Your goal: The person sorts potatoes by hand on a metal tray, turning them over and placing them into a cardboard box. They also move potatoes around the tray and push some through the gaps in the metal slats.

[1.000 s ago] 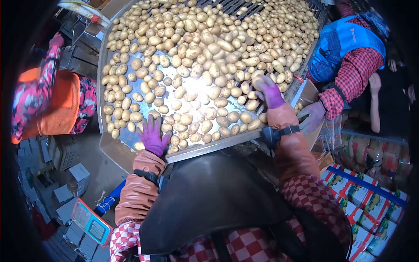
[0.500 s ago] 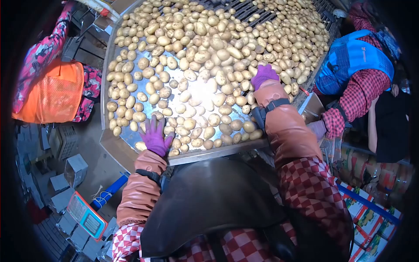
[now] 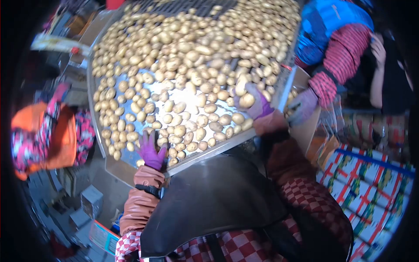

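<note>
Potatoes (image 3: 179, 107) cover a large metal sorting tray (image 3: 205, 153) in front of me, piled thickest toward the far side. My left hand (image 3: 152, 150), in a purple glove, rests with fingers spread at the tray's near left edge, right by several potatoes. Over the tray's right side, my gloved right hand (image 3: 260, 105) is curled around a potato (image 3: 246, 101). A second, longer potato (image 3: 241, 84) shows at its fingertips. Bright glare washes out the tray's middle.
At right, a co-worker in a blue vest (image 3: 323, 22) reaches a gloved hand (image 3: 304, 106) into a cardboard box (image 3: 301, 131) beside the tray. Another person in an orange vest (image 3: 59, 139) is at left. Printed cartons (image 3: 371, 187) stand stacked at lower right.
My right hand has come back from the pile toward the near edge and now holds a potato. My left hand stays spread at the edge. The whole view has tilted.
</note>
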Demonstrator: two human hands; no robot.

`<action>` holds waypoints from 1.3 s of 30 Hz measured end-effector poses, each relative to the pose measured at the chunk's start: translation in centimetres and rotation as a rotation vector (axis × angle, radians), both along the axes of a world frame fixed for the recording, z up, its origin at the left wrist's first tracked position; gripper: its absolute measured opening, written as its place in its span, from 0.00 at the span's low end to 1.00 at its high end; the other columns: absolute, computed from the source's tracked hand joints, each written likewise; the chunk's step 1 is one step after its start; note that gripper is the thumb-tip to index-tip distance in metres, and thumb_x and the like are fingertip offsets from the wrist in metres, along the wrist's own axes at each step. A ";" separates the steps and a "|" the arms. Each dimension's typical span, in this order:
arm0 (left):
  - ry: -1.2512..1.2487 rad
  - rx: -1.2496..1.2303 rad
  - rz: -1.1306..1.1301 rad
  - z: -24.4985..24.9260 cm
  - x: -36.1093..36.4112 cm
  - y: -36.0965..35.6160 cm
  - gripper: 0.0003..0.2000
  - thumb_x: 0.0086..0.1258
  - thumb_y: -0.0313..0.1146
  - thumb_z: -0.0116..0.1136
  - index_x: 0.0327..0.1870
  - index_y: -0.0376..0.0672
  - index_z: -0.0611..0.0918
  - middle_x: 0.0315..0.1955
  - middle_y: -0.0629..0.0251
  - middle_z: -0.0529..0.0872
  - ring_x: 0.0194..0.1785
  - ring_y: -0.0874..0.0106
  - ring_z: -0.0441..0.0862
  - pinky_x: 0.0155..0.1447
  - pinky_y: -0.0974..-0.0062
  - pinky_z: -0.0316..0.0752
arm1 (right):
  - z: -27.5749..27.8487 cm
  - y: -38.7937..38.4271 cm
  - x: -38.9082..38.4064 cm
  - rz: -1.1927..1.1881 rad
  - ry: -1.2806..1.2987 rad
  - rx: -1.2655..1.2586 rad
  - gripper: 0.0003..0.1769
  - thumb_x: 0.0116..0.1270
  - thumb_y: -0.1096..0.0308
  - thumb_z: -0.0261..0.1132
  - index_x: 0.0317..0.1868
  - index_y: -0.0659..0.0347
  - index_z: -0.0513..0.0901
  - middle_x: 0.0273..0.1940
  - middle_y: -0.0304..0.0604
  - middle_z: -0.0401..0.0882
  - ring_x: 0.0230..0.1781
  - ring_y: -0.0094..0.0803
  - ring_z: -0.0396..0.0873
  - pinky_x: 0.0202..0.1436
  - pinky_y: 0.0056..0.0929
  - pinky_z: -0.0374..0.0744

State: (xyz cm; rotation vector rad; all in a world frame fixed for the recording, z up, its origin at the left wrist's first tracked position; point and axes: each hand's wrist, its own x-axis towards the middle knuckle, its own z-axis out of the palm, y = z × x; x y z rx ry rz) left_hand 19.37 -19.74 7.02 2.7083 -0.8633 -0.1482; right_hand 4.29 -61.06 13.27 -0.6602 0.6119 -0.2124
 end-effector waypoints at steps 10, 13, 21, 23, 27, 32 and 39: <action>-0.063 0.154 -0.902 1.5 4.1 -13.0 0.35 0.48 0.47 0.69 0.62 0.51 0.73 0.67 0.57 0.70 0.73 0.47 0.60 0.74 0.41 0.49 | -1.3 7.7 -18.5 -0.362 -0.017 0.157 0.26 0.72 0.52 0.58 0.65 0.53 0.71 0.58 0.46 0.78 0.47 0.38 0.79 0.50 0.40 0.78; -0.086 0.017 -0.597 1.9 6.6 -13.5 0.38 0.51 0.50 0.69 0.67 0.54 0.71 0.68 0.58 0.70 0.73 0.47 0.60 0.73 0.40 0.51 | 1.3 7.0 -22.7 -0.532 -0.209 0.255 0.23 0.70 0.50 0.58 0.58 0.56 0.75 0.45 0.44 0.80 0.40 0.34 0.78 0.42 0.33 0.78; -0.090 -0.063 -0.520 -0.8 4.8 -7.4 0.42 0.51 0.43 0.70 0.71 0.48 0.68 0.72 0.48 0.63 0.72 0.40 0.59 0.74 0.45 0.53 | -1.2 0.0 -37.7 -1.139 -0.084 0.041 0.29 0.68 0.47 0.58 0.61 0.60 0.71 0.50 0.46 0.77 0.45 0.34 0.75 0.48 0.30 0.73; -0.013 -0.112 -0.500 -1.4 5.0 -6.6 0.42 0.52 0.44 0.70 0.72 0.47 0.67 0.71 0.47 0.63 0.72 0.39 0.58 0.74 0.45 0.53 | -1.2 -1.6 -39.4 -1.196 -0.100 0.035 0.32 0.68 0.46 0.58 0.62 0.61 0.70 0.52 0.46 0.75 0.47 0.35 0.74 0.51 0.30 0.72; 0.009 -0.125 -0.469 -1.1 4.7 -6.5 0.43 0.52 0.43 0.69 0.73 0.44 0.65 0.70 0.44 0.65 0.73 0.38 0.57 0.74 0.44 0.53 | -1.6 -2.7 -38.7 -1.155 -0.127 0.028 0.37 0.67 0.43 0.59 0.65 0.62 0.66 0.57 0.46 0.72 0.52 0.36 0.72 0.58 0.29 0.69; 0.154 -0.315 -0.584 0.7 3.7 -7.9 0.38 0.54 0.48 0.65 0.67 0.39 0.70 0.58 0.41 0.74 0.63 0.41 0.69 0.68 0.46 0.60 | -3.3 -3.5 -35.7 -0.946 -0.149 0.039 0.44 0.65 0.39 0.60 0.69 0.64 0.62 0.63 0.47 0.68 0.58 0.37 0.69 0.66 0.29 0.65; 0.098 -0.165 -0.423 3.2 0.0 -6.6 0.38 0.50 0.44 0.69 0.66 0.51 0.71 0.65 0.45 0.66 0.66 0.43 0.65 0.68 0.47 0.61 | -7.1 -2.9 -31.5 -0.129 -0.627 0.189 0.42 0.75 0.38 0.45 0.75 0.65 0.55 0.74 0.46 0.60 0.72 0.36 0.62 0.76 0.34 0.60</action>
